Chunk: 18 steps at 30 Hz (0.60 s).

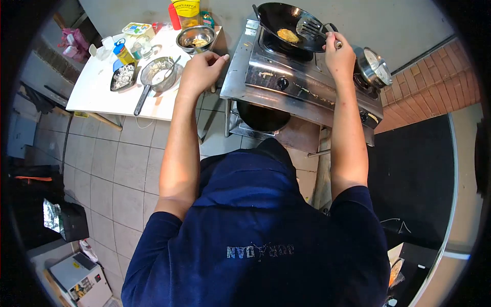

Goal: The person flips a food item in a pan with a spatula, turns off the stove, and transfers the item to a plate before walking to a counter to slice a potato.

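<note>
My right hand [339,57] is closed around the handle of a slotted spatula [309,27]. The spatula's head is inside a black wok [271,14], just right of a golden-brown fritter [288,35] lying in the wok. The wok sits on the left burner of a steel gas stove [273,71]. My left hand [203,72] hovers between the white table and the stove, below a steel bowl [196,37] with some food in it. Its fingers are loosely curled with a gap at the thumb, and nothing shows in them.
On the white table [94,97] are a sieve [156,71] with a dark handle, a black dish [123,78], a yellow can [123,52] and glass cups. A steel pot [376,67] stands on the right burner, near a brick wall [424,84]. Another dark pan [262,116] lies under the stove.
</note>
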### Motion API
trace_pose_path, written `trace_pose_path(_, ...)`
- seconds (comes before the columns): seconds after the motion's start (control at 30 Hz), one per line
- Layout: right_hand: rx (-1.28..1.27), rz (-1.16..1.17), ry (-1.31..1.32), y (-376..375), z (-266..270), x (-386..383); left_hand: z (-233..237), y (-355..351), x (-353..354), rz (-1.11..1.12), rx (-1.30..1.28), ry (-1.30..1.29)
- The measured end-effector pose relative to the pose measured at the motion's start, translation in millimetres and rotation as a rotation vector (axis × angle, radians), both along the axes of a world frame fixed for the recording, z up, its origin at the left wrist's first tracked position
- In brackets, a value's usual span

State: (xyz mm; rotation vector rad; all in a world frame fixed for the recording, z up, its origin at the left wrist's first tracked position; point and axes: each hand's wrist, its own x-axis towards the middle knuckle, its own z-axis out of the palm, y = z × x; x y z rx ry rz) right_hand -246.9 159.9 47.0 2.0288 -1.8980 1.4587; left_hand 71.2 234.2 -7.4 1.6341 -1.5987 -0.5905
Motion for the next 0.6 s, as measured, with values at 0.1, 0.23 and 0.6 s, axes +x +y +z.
trace_pose_path(0.1, -0.071, 0.019, -0.048, 8, -2, 7, 0, 9, 5, -0.004, -0.007, -0.011)
trace_pose_path(0.23, -0.072, 0.001, -0.061, 12, -7, 8, -2, 13, 9, -0.024, -0.07, -0.023)
trace_pose_path(0.6, -0.015, -0.069, -0.114, 3, 4, 5, 18, -7, 12, -0.067, 0.052, -0.021)
